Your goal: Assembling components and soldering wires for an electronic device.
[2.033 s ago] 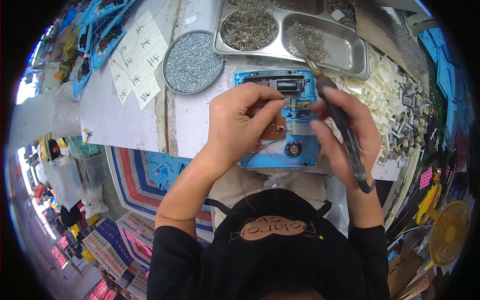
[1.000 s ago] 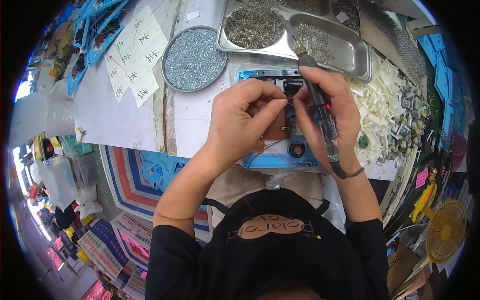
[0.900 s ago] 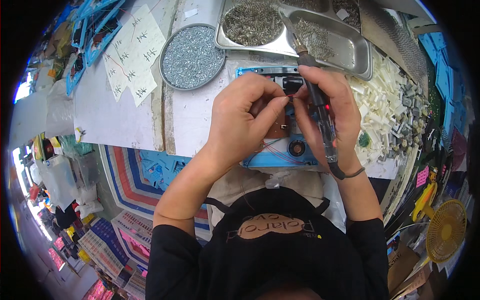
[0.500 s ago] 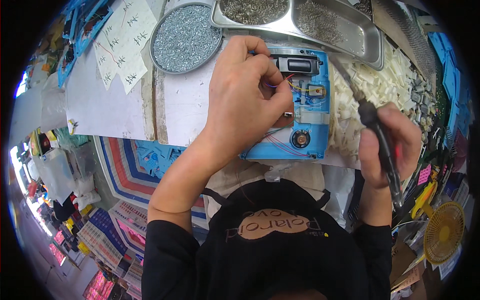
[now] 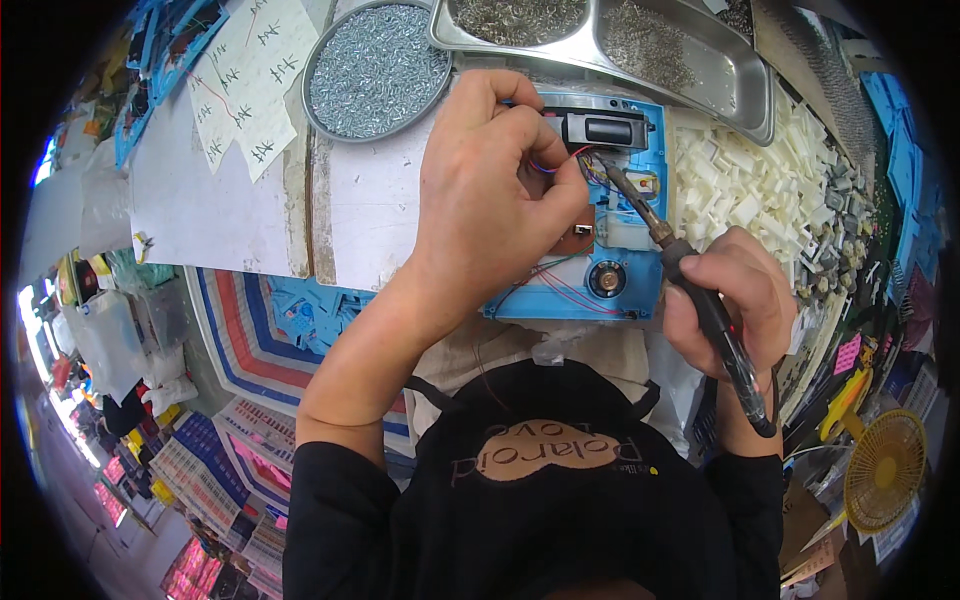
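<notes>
A light-blue plastic housing [image 5: 530, 303] lies on the bench, its inside facing up. It holds a black rectangular part [image 5: 608, 131], a small round speaker [image 5: 607, 280], a brown circuit board [image 5: 577, 240] and several thin coloured wires. Over the housing's left side, my left hand [image 5: 500, 185] pinches thin wires [image 5: 582, 152]; its fingers partly hide them and the board. My right hand [image 5: 748, 300] is wrapped round the black handle of a soldering iron [image 5: 718, 325]. The iron's metal tip points up-left and is among the wires, close to my left fingertips; contact cannot be made out.
Beyond the housing stand a round dish of small silvery screws [image 5: 375, 72] and a divided metal tray [image 5: 590, 52] with small metal parts. White plastic pieces [image 5: 740, 180] are heaped to the right. A marked paper sheet [image 5: 245, 90] lies left; a yellow fan [image 5: 885, 470] stands lower right.
My right hand has brought the soldering iron left, from over the white pieces to the wires in the housing. My left hand keeps nearly the same place and pinch.
</notes>
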### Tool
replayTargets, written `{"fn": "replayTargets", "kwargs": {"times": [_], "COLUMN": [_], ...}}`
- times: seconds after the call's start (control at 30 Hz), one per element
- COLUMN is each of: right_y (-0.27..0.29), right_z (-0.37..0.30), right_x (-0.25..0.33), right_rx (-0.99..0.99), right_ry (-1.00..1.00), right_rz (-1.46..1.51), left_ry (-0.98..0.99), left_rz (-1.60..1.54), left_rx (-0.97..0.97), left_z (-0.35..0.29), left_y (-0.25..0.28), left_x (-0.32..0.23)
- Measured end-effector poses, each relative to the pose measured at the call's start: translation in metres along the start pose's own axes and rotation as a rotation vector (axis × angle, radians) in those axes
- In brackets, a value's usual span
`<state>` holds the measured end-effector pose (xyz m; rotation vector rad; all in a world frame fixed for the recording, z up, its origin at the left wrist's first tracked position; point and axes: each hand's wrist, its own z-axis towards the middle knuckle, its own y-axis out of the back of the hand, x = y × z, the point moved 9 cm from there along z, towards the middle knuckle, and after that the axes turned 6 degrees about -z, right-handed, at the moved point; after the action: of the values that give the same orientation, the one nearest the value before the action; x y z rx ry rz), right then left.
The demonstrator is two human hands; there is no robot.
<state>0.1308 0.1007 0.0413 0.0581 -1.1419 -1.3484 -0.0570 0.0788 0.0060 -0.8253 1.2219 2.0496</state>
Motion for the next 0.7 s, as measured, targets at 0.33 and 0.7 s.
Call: {"fn": "replayTargets", "kwargs": {"times": [0.33, 0.7], "right_y": [-0.0036, -0.0025], "right_z": [0.0045, 0.0042], "right_x": [0.0011, 0.0021], "right_rx": [-0.006, 0.036], "right_ry": [0.033, 0.094], "right_rz": [-0.054, -0.104], "left_ry": [0.052, 0.013], "left_rz": [-0.031, -0.003], "left_rx": [0.008, -0.013], "left_z": [-0.0008, -0.0005], "left_y": [-0.0015, -0.0011], "left_x": [0.004, 0.0026]}}
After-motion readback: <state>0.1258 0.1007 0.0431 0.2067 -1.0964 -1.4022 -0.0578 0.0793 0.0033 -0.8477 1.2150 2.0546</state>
